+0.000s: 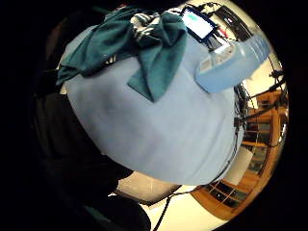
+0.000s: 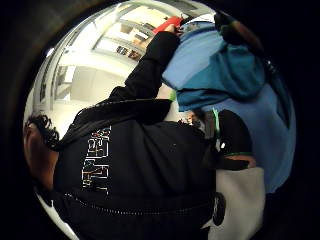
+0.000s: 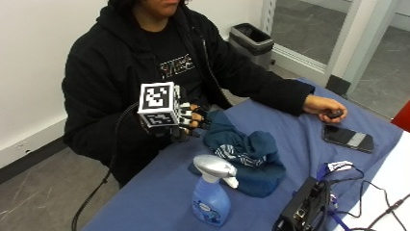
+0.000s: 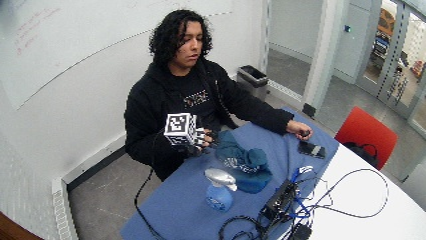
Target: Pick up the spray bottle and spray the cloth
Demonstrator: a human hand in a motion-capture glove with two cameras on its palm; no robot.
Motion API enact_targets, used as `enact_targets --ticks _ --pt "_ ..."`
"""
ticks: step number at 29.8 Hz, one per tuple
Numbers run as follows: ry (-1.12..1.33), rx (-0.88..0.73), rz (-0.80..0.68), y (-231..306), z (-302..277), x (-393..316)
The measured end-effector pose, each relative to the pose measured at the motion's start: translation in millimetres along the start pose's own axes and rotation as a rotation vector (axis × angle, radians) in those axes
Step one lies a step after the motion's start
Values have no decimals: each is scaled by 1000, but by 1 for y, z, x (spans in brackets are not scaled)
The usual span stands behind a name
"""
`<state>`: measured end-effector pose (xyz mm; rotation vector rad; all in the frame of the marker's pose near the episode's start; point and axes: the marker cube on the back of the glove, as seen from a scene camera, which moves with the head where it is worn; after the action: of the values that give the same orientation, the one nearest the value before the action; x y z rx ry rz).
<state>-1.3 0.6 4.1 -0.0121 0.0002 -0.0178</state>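
Nearest the outside camera, on the blue tablecloth (image 3: pixel 301 139), the spray bottle (image 3: pixel 212 194) is being left standing upright, untouched, its grey trigger head turned toward the teal cloth (image 3: pixel 247 156) crumpled just beside it. Past the cloth, at the table's edge near the person's body, the gloved right hand (image 3: pixel 189 121) is being held close to the cloth; whether its fingers are curled or straight cannot be told. Farther along, a phone (image 3: pixel 348 138) is being left flat beside the bare left hand (image 3: pixel 326 109).
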Motion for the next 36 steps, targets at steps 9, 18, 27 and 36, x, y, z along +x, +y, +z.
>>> enact_targets --ticks 9,18,27,36 --pt "-27 -15 -7 -2 7 -1" --pt "-27 -23 -3 -2 12 -3" --pt "-32 -17 -6 -1 12 -7" --pt "-24 -27 4 5 5 0"
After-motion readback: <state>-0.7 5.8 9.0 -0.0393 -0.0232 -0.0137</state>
